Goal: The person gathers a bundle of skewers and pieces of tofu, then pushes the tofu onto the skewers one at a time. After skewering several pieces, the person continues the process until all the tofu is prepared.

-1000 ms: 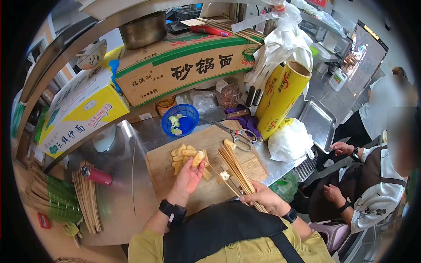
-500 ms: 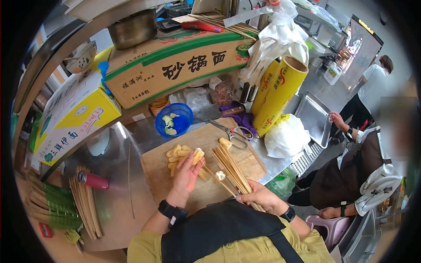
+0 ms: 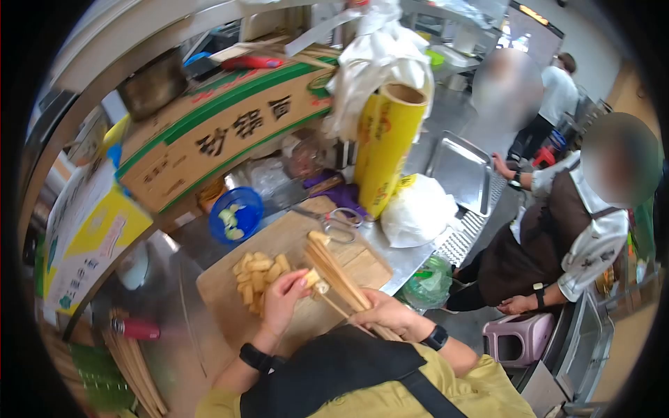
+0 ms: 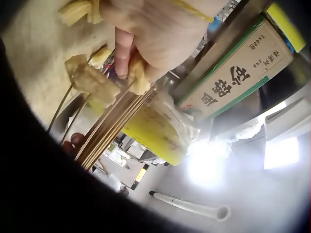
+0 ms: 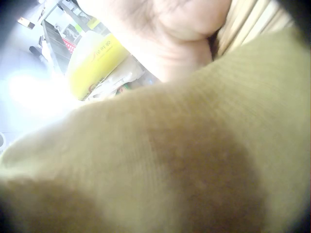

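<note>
My left hand [image 3: 282,303] pinches a golden piece that looks like fried tofu [image 4: 140,76] between thumb and fingers, close beside the skewer bundle. A bundle of wooden skewers [image 3: 338,275] slants up from my right hand [image 3: 387,313], whose fingers curl round its lower end. More golden pieces [image 4: 92,80] sit at the tips of thin sticks in the left wrist view. To the left of the bundle lies a pile of fried tofu pieces [image 3: 258,275] on the wooden cutting board [image 3: 226,289]. The sleeve [image 5: 146,160] covers most of the right wrist view.
Scissors [image 3: 338,226] and a blue basket [image 3: 237,216] with pale green scraps are behind the board. Yellow film rolls [image 3: 390,153] and a white bag [image 3: 418,212] stand to the right. More skewers and a red bottle [image 3: 136,329] lie left. Another person [image 3: 550,237] is at the right.
The head view has swung right. My left hand has tilted and brought its fried tofu piece lower, nearer the skewers. My right hand keeps its grip on the bundle.
</note>
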`<action>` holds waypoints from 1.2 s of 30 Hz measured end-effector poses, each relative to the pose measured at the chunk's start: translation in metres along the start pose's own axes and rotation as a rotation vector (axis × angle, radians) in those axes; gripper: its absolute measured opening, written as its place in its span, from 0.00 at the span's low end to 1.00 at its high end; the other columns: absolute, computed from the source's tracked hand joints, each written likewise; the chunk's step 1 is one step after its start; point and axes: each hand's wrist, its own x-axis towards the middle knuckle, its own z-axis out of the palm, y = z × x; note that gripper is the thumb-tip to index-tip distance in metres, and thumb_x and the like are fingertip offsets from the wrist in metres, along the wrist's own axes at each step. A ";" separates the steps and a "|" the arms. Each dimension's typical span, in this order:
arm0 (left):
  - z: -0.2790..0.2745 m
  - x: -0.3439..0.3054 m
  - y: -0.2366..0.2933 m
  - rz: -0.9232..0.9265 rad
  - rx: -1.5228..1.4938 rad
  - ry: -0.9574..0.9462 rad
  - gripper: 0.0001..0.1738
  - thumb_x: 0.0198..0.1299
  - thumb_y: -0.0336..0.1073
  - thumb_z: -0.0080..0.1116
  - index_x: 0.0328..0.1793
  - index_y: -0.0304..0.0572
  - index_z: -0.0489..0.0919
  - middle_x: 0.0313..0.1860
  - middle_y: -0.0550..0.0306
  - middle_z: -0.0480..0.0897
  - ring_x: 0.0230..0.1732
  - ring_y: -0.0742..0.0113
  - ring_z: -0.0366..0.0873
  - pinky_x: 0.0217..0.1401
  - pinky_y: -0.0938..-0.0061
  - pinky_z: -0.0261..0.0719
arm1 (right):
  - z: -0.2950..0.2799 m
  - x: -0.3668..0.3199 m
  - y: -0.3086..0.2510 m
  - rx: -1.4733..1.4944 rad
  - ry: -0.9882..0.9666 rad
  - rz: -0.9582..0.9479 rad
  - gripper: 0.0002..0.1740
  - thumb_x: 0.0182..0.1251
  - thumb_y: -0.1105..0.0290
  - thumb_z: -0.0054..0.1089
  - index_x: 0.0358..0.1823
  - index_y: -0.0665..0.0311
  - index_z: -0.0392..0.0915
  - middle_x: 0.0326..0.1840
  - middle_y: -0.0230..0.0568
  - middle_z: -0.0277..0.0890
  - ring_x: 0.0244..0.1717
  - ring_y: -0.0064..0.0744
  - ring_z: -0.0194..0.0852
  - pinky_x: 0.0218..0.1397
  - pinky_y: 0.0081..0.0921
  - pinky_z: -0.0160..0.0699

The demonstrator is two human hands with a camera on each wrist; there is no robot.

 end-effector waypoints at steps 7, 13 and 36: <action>-0.019 0.052 -0.024 0.088 0.010 0.033 0.14 0.63 0.30 0.54 0.54 0.36 0.75 0.49 0.57 0.78 0.51 0.72 0.75 0.52 0.78 0.73 | -0.021 -0.008 0.005 0.062 0.031 -0.086 0.24 0.58 0.71 0.62 0.56 0.67 0.66 0.35 0.29 0.70 0.30 0.13 0.67 0.30 0.11 0.68; -0.029 0.124 -0.058 0.552 1.127 -0.147 0.21 0.53 0.27 0.60 0.55 0.39 0.73 0.53 0.50 0.77 0.56 0.52 0.73 0.58 0.67 0.72 | -0.030 -0.010 0.014 0.256 -0.108 -0.131 0.21 0.56 0.77 0.54 0.53 0.68 0.66 0.33 0.31 0.70 0.28 0.14 0.68 0.28 0.13 0.70; -0.013 0.140 -0.066 0.443 1.048 -0.113 0.11 0.53 0.29 0.56 0.43 0.40 0.73 0.38 0.52 0.76 0.42 0.58 0.75 0.46 0.69 0.73 | -0.030 -0.006 0.031 0.270 0.035 -0.032 0.18 0.53 0.75 0.56 0.47 0.67 0.69 0.29 0.31 0.70 0.24 0.16 0.69 0.26 0.14 0.70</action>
